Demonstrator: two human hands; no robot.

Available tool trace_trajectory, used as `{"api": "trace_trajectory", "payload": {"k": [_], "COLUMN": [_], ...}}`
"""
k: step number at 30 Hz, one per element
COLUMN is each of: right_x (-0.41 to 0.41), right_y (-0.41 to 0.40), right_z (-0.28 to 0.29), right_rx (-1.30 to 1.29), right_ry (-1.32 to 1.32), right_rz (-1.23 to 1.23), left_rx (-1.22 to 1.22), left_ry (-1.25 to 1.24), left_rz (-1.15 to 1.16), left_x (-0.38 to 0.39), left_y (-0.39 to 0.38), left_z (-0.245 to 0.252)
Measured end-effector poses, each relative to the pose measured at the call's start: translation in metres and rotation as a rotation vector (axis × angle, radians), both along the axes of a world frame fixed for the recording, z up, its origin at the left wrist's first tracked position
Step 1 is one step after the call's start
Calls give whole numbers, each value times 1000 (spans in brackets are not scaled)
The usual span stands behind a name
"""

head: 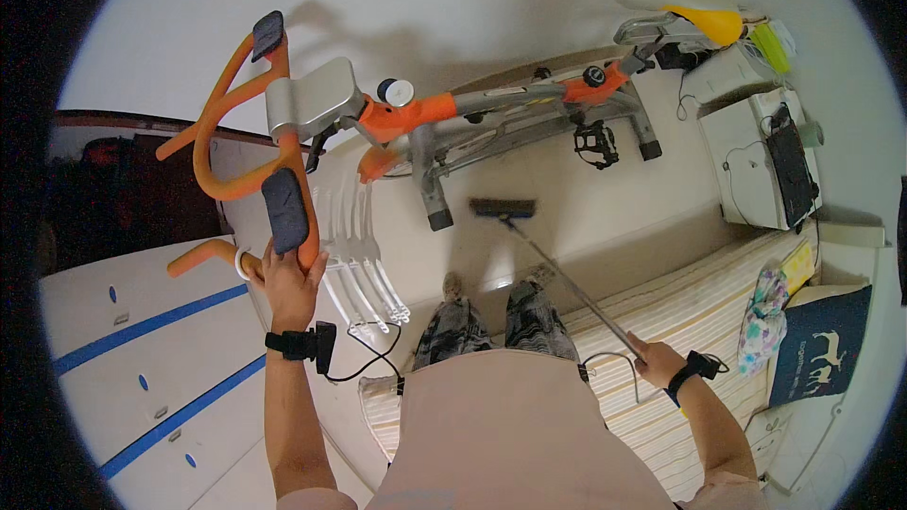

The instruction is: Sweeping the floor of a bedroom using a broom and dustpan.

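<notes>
My left hand (pixel 292 285) is on the orange handlebar (pixel 310 244) of an exercise bike, just below its dark foam pad (pixel 285 211). Part of its fingers is hidden behind the bar. Down at the right, my right hand (pixel 655 363) is closed around the thin metal pole (pixel 567 282) of a floor broom. The pole slants away to the dark broom head (pixel 503 208), which rests on the pale floor near the bike's front foot (pixel 439 218). Both wrists wear black straps with cabled devices.
White slatted plastic pieces (pixel 358 262) hang by the handlebar. A drawer cabinet (pixel 152 368) stands left, a striped bed (pixel 680 297) right. The bike's pedal (pixel 595 145) juts over the floor. Beyond are a white cabinet (pixel 737 170), a yellow saddle (pixel 712 18) and a dark-blue cushion (pixel 822 347).
</notes>
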State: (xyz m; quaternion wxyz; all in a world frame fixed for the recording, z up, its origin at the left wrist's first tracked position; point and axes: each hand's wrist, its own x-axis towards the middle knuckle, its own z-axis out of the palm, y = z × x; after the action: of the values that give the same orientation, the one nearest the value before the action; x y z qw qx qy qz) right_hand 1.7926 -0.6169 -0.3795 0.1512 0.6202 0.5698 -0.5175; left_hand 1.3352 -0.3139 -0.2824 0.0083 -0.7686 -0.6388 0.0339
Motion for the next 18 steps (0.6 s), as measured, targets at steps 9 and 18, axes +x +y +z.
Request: {"api": "trace_trajectory", "payload": {"k": [9, 18], "right_x": [8, -28], "right_y": [55, 61], "right_z": [-42, -94], "right_rx": [104, 168], "right_ry": [-227, -159], "right_rz": [-176, 70], "left_rx": [14, 16], "left_ry": [25, 75], "left_rz": [-19, -27], "left_x": [14, 8], "left_y": [0, 0], "left_z": [9, 5]}}
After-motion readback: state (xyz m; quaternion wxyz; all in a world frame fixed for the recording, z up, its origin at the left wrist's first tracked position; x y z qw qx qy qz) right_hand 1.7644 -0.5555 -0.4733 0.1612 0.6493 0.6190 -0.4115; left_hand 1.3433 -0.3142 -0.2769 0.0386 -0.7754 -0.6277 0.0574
